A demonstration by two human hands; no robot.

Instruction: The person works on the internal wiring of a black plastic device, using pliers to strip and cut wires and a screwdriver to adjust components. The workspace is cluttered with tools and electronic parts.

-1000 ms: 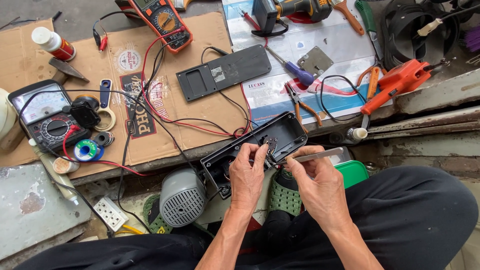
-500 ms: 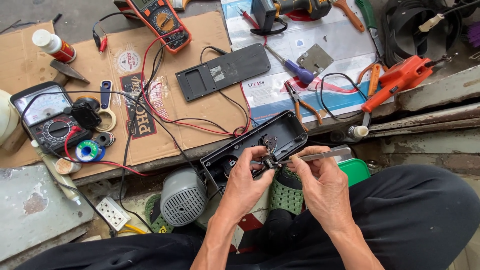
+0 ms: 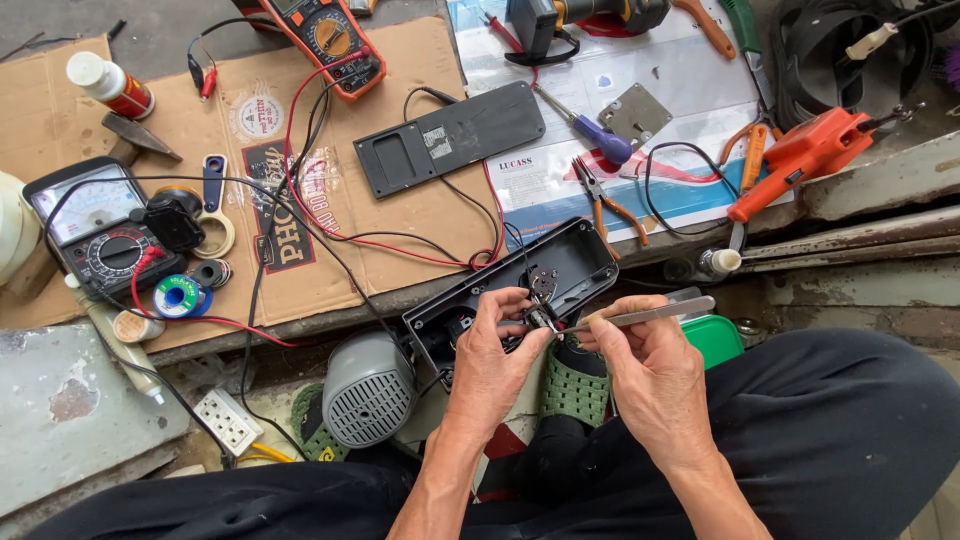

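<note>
An open black plastic device case rests tilted against the work surface's near edge, over my lap. My left hand pinches a small dark electronic part with wires, just above the case's middle. My right hand grips metal tweezers whose tips reach left to that part. The case's flat black lid lies apart on the cardboard.
On the cardboard sit an orange multimeter, an analog meter, solder spool and red and black leads. Pliers, a purple screwdriver, an orange soldering gun and a drill lie at right. A grey fan motor sits below.
My left hand's fingers have lifted the small part slightly above the case. The tweezers stay at the same spot, tips on the part.
</note>
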